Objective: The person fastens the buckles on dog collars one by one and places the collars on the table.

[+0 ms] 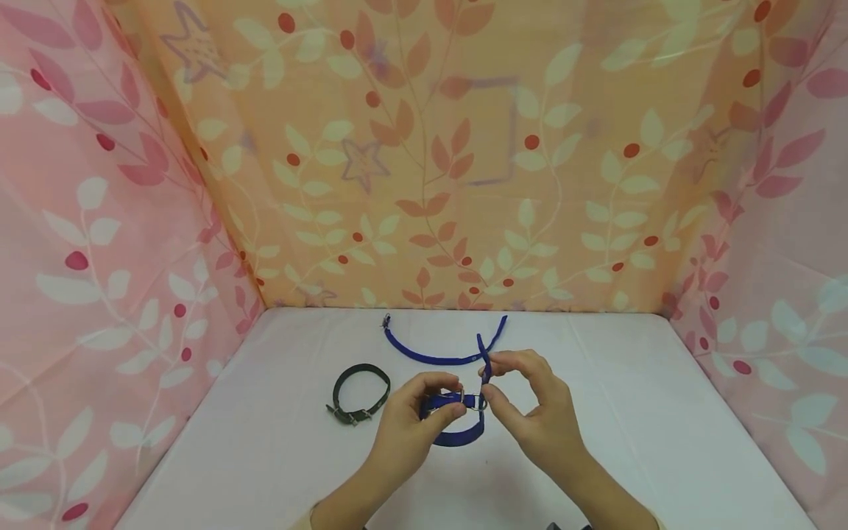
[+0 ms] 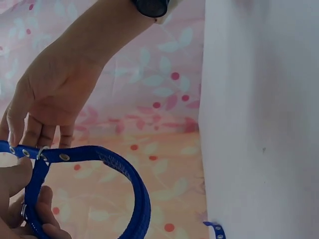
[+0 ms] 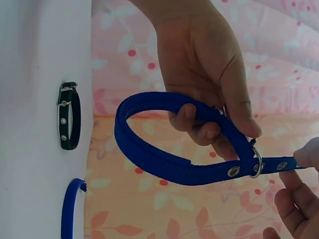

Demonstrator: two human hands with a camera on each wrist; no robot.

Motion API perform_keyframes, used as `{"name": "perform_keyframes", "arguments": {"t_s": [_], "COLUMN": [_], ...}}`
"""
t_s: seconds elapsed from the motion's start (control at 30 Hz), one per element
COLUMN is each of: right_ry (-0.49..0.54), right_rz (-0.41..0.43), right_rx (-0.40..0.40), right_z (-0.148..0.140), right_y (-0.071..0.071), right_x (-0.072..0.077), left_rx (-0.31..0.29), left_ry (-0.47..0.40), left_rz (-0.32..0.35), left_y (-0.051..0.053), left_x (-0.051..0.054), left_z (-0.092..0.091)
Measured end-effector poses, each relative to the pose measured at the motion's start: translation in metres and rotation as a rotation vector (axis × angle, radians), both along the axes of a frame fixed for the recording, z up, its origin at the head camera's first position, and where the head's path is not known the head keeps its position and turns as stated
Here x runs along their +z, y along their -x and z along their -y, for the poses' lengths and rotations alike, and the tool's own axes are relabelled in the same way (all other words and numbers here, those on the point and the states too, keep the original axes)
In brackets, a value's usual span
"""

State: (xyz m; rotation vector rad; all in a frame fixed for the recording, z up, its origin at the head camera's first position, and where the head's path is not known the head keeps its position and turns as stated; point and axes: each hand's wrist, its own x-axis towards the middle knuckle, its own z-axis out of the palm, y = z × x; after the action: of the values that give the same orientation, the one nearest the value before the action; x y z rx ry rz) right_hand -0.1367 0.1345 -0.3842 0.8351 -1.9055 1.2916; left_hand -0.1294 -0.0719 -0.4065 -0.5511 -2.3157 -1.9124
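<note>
Left hand (image 1: pixel 420 416) and right hand (image 1: pixel 539 408) pinch the blue collar (image 3: pixel 164 169) (buckle (image 1: pixel 462 396) half-hidden, perhaps unfastened); a slack grip could free the strap (image 3: pixel 270 164) from the ring (image 3: pixel 260 162).

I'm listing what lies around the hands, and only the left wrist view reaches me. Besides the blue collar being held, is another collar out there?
Observer: Yes, a dark collar lies on the table, to the left of the held blue collar in the head view.
Operator: I only get the holed tip of a second blue strap. How does the rest of it lie?
Observer: It lies open in a shallow curve near the table's far edge, its two ends apart.
Operator: Which end carries metal?
Observer: The left one in the head view, where a metal buckle shows.
</note>
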Motion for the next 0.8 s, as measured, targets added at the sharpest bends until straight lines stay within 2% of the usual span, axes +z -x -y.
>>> {"name": "perform_keyframes", "arguments": {"t_s": [0.17, 0.4, 0.57, 0.8], "right_ry": [0.018, 0.033, 0.005, -0.019], "right_rz": [-0.072, -0.145, -0.209, -0.326], "right_rx": [-0.019, 0.009, 0.020, 0.095], "right_z": [-0.004, -0.009, -0.011, -0.009], "right_y": [0.005, 0.008, 0.010, 0.014], "right_x": [-0.001, 0.003, 0.004, 0.009], "left_rx": [0.035, 0.043, 0.054, 0.046], "left_ry": [0.040, -0.046, -0.049, -0.083], "left_rz": [-0.113, -0.215, -0.270, -0.408], "left_y": [0.000, -0.002, -0.003, -0.002], "left_x": [0.000, 0.004, 0.006, 0.008], "left_z": [0.001, 0.003, 0.006, 0.009]}}
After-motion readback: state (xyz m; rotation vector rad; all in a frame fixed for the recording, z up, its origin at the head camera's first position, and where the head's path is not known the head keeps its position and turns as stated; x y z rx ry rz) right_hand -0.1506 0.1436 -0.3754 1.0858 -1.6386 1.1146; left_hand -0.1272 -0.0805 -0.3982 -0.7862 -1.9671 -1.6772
